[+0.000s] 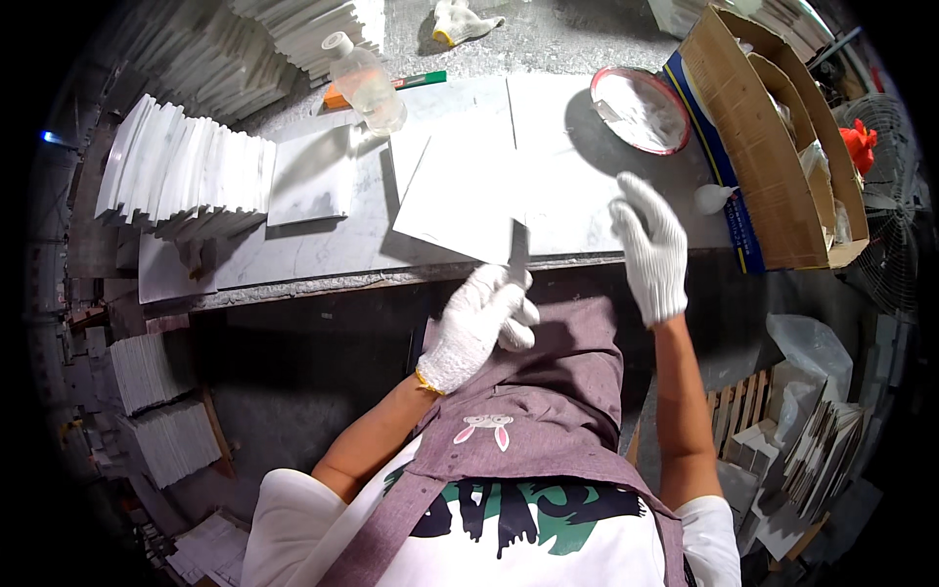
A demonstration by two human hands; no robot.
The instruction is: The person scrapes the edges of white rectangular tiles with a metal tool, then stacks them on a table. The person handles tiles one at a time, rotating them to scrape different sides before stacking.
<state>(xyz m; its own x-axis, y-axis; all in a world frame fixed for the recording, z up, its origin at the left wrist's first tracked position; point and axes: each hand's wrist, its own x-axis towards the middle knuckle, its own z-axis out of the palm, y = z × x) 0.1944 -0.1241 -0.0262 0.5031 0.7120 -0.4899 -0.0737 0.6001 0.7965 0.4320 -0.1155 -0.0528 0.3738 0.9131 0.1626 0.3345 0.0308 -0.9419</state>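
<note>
My left hand (481,321), in a white knit glove, is closed around the handle of a flat metal scraper (518,249) whose blade points up over the near edge of a pale marble tile (460,186). My right hand (650,245), also gloved, hovers open above the bench edge with fingers spread, holding nothing. The tile lies flat on the grey workbench (293,259), slightly rotated, overlapping other pale tiles behind it.
A fanned stack of white tiles (181,171) stands at the left of the bench beside a single tile (311,178). A plastic bottle (367,83), a red-rimmed bowl of white paste (641,110), a cardboard box (782,147) and a fan (895,196) sit behind and right.
</note>
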